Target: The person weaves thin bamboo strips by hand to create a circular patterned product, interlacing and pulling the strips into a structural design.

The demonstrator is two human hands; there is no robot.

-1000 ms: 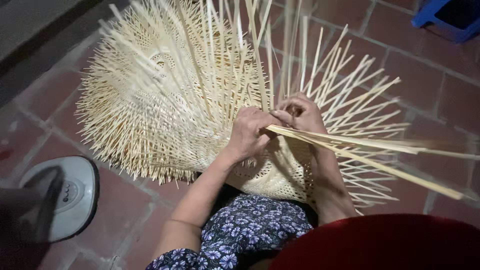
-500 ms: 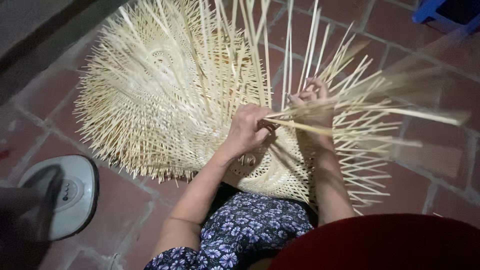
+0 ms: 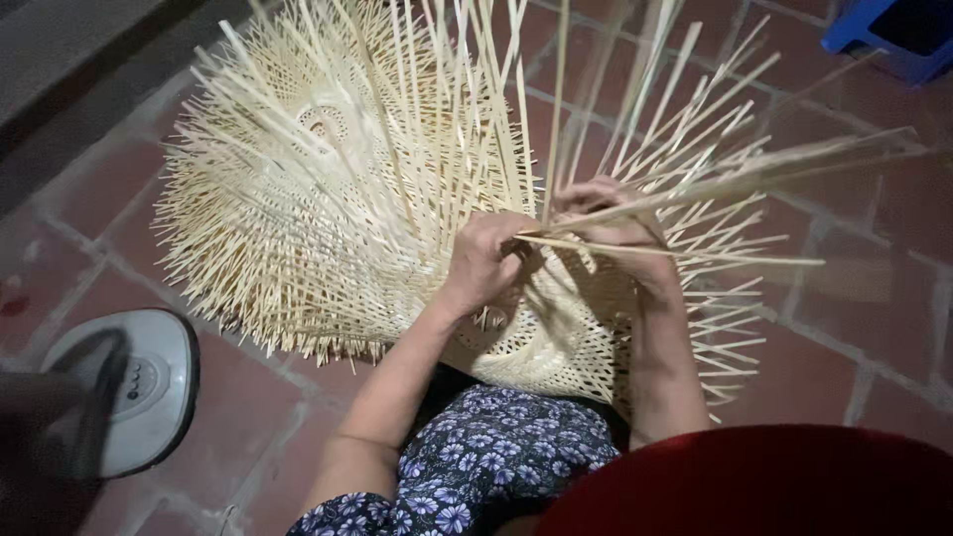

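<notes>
Strips [image 3: 695, 184] swung upward; both hands' fingers pinch them, seemingly, above red brick floor [image 3: 854, 328].

I see a red tile floor [image 3: 844, 328] with pale grout, dimly lit. A white fan base [image 3: 139, 382] sits lower left; a blue stool [image 3: 888, 30] stands top right.

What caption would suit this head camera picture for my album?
Two hands, left and right, grip pale strips on a half-woven basket over a red tiled floor.
</notes>
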